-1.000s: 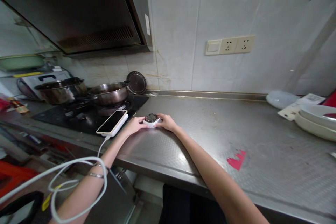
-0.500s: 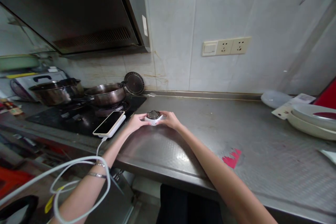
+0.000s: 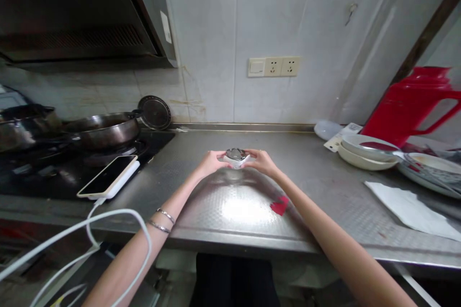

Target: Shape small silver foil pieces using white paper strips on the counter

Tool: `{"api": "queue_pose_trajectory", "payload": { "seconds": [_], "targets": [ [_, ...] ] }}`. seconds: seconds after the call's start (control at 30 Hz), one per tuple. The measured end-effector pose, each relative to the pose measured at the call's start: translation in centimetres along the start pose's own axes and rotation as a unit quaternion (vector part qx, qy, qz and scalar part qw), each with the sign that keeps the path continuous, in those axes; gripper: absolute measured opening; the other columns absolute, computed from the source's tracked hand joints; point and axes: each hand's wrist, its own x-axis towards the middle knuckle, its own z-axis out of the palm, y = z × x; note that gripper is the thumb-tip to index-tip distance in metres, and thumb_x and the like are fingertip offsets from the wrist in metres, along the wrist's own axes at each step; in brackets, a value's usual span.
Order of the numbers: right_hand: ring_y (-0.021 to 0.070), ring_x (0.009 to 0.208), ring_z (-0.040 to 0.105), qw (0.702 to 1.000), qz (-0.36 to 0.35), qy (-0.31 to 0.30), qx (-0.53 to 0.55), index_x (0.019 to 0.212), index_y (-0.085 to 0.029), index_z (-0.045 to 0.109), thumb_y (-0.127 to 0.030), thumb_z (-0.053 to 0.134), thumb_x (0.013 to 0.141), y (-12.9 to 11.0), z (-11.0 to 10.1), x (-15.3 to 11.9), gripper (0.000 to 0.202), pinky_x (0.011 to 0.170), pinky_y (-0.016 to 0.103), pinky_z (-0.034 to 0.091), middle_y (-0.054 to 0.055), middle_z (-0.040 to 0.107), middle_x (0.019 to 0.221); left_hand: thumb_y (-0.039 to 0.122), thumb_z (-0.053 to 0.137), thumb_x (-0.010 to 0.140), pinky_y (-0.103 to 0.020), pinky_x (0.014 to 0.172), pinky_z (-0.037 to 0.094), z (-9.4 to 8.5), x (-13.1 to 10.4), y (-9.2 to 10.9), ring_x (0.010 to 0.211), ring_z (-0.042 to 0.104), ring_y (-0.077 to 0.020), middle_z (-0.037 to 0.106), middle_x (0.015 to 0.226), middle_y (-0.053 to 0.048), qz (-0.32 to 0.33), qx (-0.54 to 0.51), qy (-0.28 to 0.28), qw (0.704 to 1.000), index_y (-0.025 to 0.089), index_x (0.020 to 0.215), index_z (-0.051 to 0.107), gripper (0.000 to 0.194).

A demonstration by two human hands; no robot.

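Observation:
A small round object with a dark, shiny top and a white base is held just over the steel counter. My left hand pinches its left side between thumb and fingers. On its right side my right hand grips it the same way. Two silver bracelets circle my left wrist. A red patch lies on the counter nearer the front edge, left of my right forearm.
At left, a phone with a white cable rests by the black stove; a pan and a pot stand there. Stacked bowls, a red jug and a white napkin are at right.
The view has turned to the right, bringing the red jug and more dishes into sight. Both hands still hold the round object, now nearer the middle of the view.

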Motion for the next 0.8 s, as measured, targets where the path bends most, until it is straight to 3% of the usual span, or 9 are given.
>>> {"api": "queue_pose_trajectory", "payload": {
  "seconds": [0.1,0.2,0.43,0.8],
  "targets": [
    [0.0276,0.105,0.062,1.000,0.006,0.008,-0.012,0.114,-0.017,0.064,-0.034,0.081,0.055,1.2,-1.7,-1.6,0.063,0.096,0.040,0.045,0.007,0.069,0.107,0.029,0.077,0.059,-0.032,0.092,0.045,2.3,1.0,0.0,0.101,0.063,-0.0241,0.070,0.106,-0.006,0.016,-0.002,-0.024,1.000,0.015,0.106,0.068,0.049],
    [0.0278,0.105,0.062,1.000,0.020,0.016,-0.018,0.114,-0.017,0.063,-0.034,0.080,0.056,1.9,-2.3,-2.5,0.063,0.094,0.039,0.046,0.008,0.069,0.109,0.029,0.077,0.059,-0.031,0.092,0.045,3.6,1.4,-0.3,0.102,0.063,-0.0242,0.069,0.108,-0.007,0.013,0.003,-0.021,1.000,0.015,0.104,0.069,0.048],
    [0.0265,0.098,0.065,0.998,0.036,0.012,-0.045,0.114,-0.017,0.064,-0.036,0.081,0.056,2.3,-1.9,-2.7,0.063,0.087,0.035,0.049,0.008,0.070,0.105,0.035,0.076,0.060,-0.032,0.090,0.045,3.9,1.2,-1.3,0.099,0.063,-0.0243,0.070,0.106,-0.005,-0.008,0.017,-0.029,0.999,0.015,0.105,0.068,0.050],
    [0.0243,0.091,0.066,0.996,0.025,-0.020,-0.083,0.111,-0.018,0.065,-0.036,0.080,0.058,1.9,-2.5,-3.0,0.058,0.082,0.033,0.049,0.006,0.071,0.101,0.032,0.070,0.066,-0.026,0.085,0.045,4.5,0.2,-0.6,0.095,0.064,-0.0217,0.071,0.104,-0.002,0.011,0.056,-0.045,0.997,0.020,0.109,0.067,0.045]
  ]
}}
